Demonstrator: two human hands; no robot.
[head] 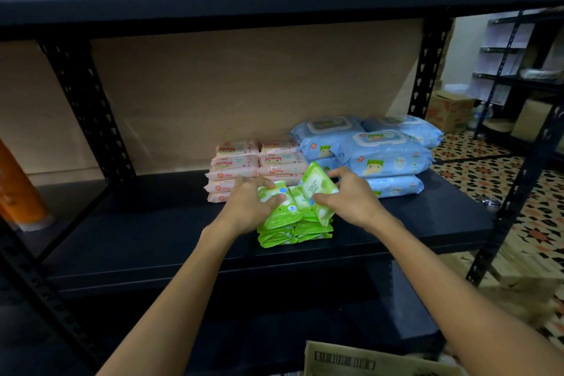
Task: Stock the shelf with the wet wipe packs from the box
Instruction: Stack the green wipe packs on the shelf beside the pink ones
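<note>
Both hands hold green packs on the shelf (152,241): the left hand (248,204) grips a flat pack (279,207), and the right hand (348,197) pinches a tipped-up pack (317,189) leaning between the fingers.

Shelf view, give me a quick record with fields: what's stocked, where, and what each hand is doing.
shelf: black board
green packs: low stack at front
pink packs: stacked behind, to the left
blue packs: stacked at right
left hand: grips a top green pack
right hand: holds a tilted green pack
box: cardboard edge, bottom of view
</note>
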